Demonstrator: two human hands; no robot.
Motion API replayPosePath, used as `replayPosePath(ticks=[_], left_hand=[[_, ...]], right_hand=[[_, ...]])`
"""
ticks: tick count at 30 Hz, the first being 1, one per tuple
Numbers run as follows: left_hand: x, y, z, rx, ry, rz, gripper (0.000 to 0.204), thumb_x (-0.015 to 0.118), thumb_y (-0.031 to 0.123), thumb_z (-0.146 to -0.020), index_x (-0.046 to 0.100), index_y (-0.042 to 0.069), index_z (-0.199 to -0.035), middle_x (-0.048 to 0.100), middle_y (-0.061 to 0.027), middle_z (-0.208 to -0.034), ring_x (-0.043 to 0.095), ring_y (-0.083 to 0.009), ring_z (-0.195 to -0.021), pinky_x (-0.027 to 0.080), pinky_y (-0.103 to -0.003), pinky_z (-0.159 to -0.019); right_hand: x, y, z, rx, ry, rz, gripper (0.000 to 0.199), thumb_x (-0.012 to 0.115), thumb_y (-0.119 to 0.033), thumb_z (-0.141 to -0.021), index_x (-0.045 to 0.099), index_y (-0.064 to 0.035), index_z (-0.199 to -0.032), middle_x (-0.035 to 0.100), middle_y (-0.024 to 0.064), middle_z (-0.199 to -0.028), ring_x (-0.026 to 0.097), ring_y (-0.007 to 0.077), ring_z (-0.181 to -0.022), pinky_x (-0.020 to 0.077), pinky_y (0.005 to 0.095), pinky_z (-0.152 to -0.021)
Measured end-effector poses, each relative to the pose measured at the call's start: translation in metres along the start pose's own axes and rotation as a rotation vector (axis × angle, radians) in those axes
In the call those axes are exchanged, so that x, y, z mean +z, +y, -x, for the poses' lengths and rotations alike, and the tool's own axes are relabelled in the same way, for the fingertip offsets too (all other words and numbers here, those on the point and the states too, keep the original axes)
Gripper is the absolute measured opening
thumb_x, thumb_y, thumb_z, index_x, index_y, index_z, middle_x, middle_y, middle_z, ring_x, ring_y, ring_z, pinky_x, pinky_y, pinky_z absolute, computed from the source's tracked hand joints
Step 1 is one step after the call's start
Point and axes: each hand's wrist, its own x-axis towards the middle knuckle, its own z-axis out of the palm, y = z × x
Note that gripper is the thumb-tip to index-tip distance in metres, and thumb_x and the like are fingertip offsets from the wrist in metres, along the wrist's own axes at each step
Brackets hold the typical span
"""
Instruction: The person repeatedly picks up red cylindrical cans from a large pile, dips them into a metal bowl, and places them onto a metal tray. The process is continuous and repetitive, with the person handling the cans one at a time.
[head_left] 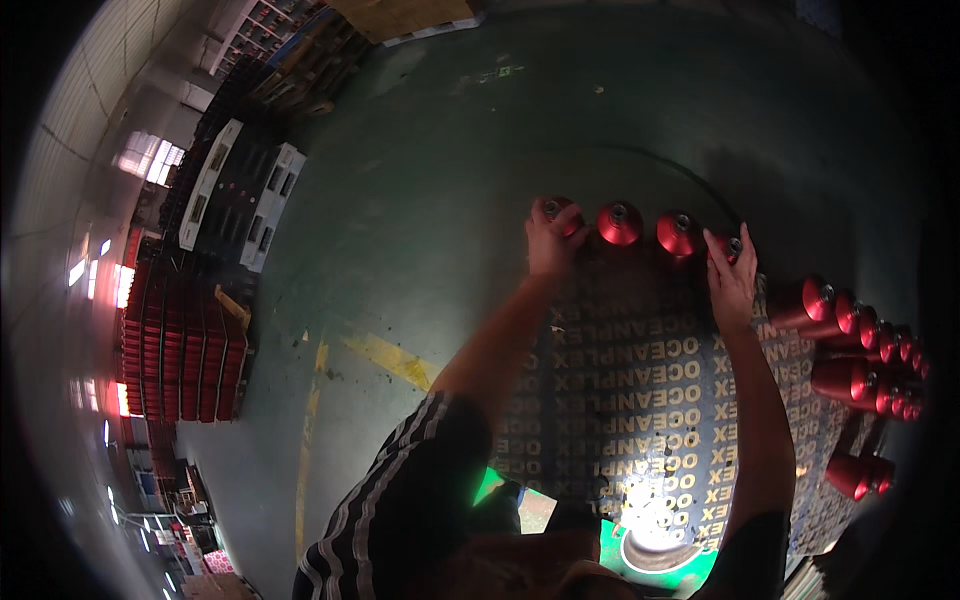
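Observation:
Four-part row aside, several red metal cylinders with domed tops and short metal necks stand upright along the far edge of a dark printed board. My left hand [550, 245] wraps its fingers round the top of the leftmost red cylinder [564, 216]. Around the rightmost red cylinder [733, 248] of that row, my right hand [734, 285] has its thumb and fingers on either side. Between my hands stand two more, a left middle cylinder [619, 224] and a right middle cylinder [679, 234], which neither hand touches. The cylinders' lower parts are hidden.
The printed board [640, 400] spreads before me. More red cylinders [850, 380] stand in rows at the right. A bright light glares near a green round-edged surface [690, 575] close to me. Stacked red goods [185, 350] and pallets [270, 205] stand at the left.

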Motion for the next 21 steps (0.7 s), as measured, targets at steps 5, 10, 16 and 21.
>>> replayPosePath(ticks=[5, 10, 16, 21], left_hand=[[0.009, 0.000, 0.003, 0.004, 0.001, 0.065, 0.043, 0.082, 0.018, -0.072, 0.070, 0.022, -0.114, 0.046, -0.0191, -0.139, 0.052, -0.0410, -0.116, 0.047, -0.046, -0.100], [-0.019, -0.036, 0.051, -0.094, 0.008, 0.287, 0.042, 0.082, 0.019, -0.073, 0.071, 0.018, -0.114, 0.051, -0.0188, -0.132, 0.053, -0.0370, -0.118, 0.046, -0.044, -0.101], [-0.076, 0.021, 0.179, -0.401, -0.340, 0.564, 0.043, 0.082, 0.021, -0.079, 0.070, 0.016, -0.120, 0.056, -0.0108, -0.131, 0.057, -0.0250, -0.118, 0.045, -0.034, -0.102], [-0.214, 0.011, 0.224, -0.505, -0.678, 1.039, 0.045, 0.079, 0.021, -0.085, 0.067, 0.010, -0.126, 0.061, -0.0064, -0.129, 0.057, -0.0165, -0.116, 0.044, -0.031, -0.103]], right_hand=[[0.002, 0.002, -0.011, 0.235, -0.079, -0.045, 0.054, 0.078, -0.017, -0.077, 0.063, -0.0289, -0.127, 0.039, 0.0190, -0.145, 0.045, 0.0412, -0.127, 0.0426, 0.0455, -0.104], [-0.007, 0.015, 0.027, 0.153, -0.051, -0.175, 0.057, 0.079, -0.010, -0.074, 0.065, -0.0262, -0.127, 0.041, 0.0211, -0.144, 0.044, 0.0422, -0.129, 0.0398, 0.0443, -0.106], [-0.133, 0.012, 0.193, 0.765, 0.007, -0.295, 0.047, 0.069, -0.008, -0.089, 0.059, -0.0063, -0.135, 0.049, 0.0220, -0.141, 0.045, 0.0310, -0.132, 0.0332, 0.0402, -0.113], [-0.238, -0.163, 0.338, 1.360, 0.546, -0.846, 0.058, 0.066, -0.025, -0.094, 0.044, -0.0174, -0.148, 0.053, 0.0130, -0.139, 0.053, 0.0248, -0.126, 0.0524, 0.0435, -0.094]])
